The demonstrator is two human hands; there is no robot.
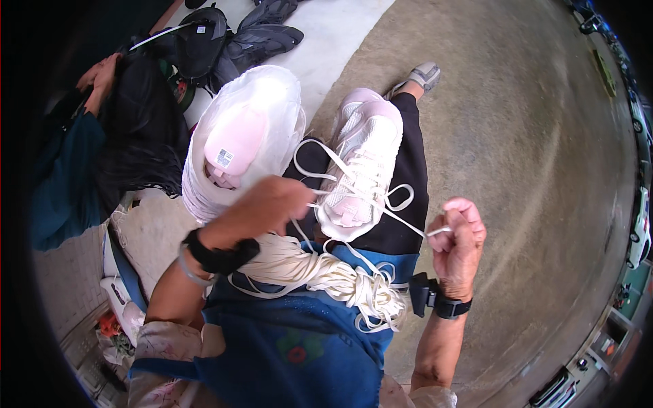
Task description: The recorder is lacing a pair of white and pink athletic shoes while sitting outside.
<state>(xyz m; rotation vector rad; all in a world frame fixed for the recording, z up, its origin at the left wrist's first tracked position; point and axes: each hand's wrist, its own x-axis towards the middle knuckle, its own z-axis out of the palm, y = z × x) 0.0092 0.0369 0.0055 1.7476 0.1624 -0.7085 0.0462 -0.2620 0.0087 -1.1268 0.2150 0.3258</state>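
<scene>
A white and pale pink sneaker lies across my lap, toe pointing away, its white shoelace partly threaded and looped loosely over the tongue. Pinched between thumb and fingers of my right hand is the lace's end, drawn out to the shoe's right. My left hand, smeared by motion, is closed just left of the shoe opening, with lace at its fingertips. Between my forearms, a thick bundle of cream shoelaces rests on my blue apron.
Left of the sneaker stands a white bag holding a pink-lined shoe. Black shoes lie at the far left, near another person's hand. Concrete floor stretches to the right, with vehicles along the edge.
</scene>
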